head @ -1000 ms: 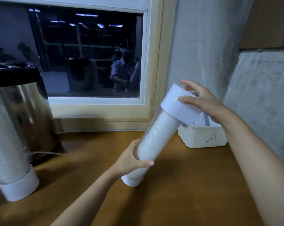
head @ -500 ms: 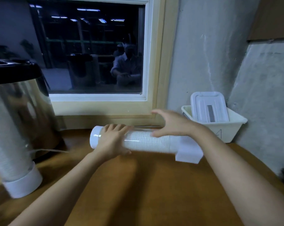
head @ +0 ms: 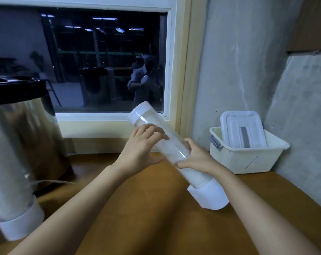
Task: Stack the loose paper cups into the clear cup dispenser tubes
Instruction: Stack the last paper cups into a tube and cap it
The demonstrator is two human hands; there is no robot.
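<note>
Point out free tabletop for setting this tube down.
Bare tabletop between the two forearms, and a strip between the steel urn and the left hand. Crowded: far left, filled dispenser beside urn; right rear, bin A near the held tube.

A steel urn (head: 27, 135), cup dispenser (head: 10, 181) and cream bin (head: 248, 159) stand on the wooden table (head: 156, 218).

Dim room, cool cast, soft all over.
We're seeing ceiling strip lights mirrored in the dark window (head: 100, 61) and a dull sheen on the steel urn (head: 27, 129). Soft shadows fall on the wooden table (head: 156, 218). At the left edge, the standing dispenser (head: 10, 181) is smeared and bowed by the wide lens. There's 1 small glint on the held cup dispenser tube (head: 174, 148).
</note>
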